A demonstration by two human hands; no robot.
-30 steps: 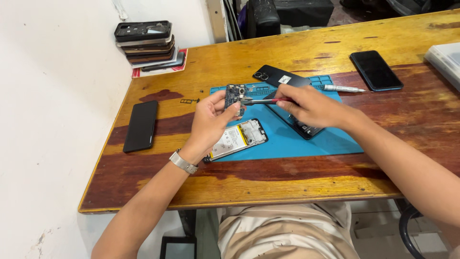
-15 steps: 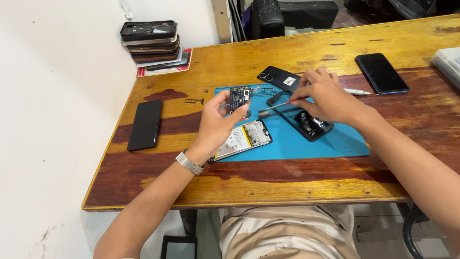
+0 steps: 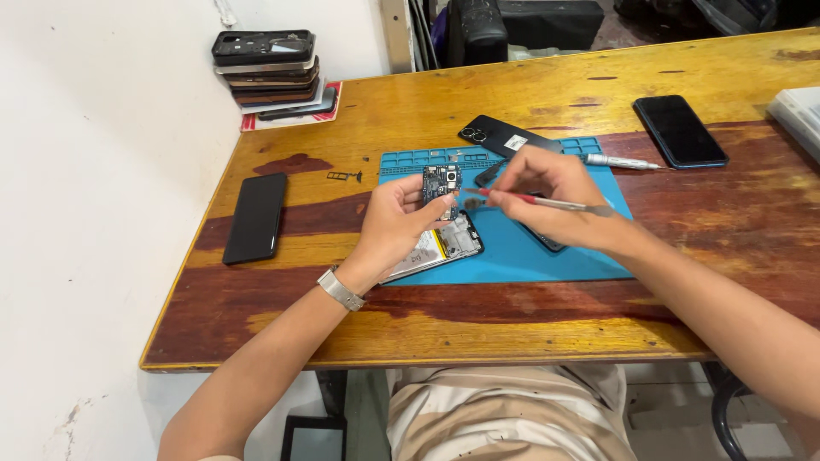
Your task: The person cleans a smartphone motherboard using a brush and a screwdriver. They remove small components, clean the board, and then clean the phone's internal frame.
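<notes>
Left hand: the left hand [image 3: 395,218] holds a small circuit board [image 3: 442,181] up in its fingers, above the blue mat [image 3: 547,248].
Right hand: the right hand [image 3: 547,198] grips a thin tool with a red part [image 3: 534,201]. Its tip points at the board.
Open phone: one phone with its back off [image 3: 436,248] lies on the mat, just under the left hand. You can see the battery inside it.
Mat: one blue mat lies on the desk [image 3: 512,316]. It has little boxes along its top edge; I cannot tell what is in them.
Black phones: two lie flat on the desk, one on the left [image 3: 255,218] and one on the right [image 3: 681,130].
Back cover: one black cover [image 3: 502,136] lies at the top of the mat.
Pile: one pile of phone parts [image 3: 269,72] sits in the far corner.
Silver tool: one [image 3: 622,161] lies by the mat.
</notes>
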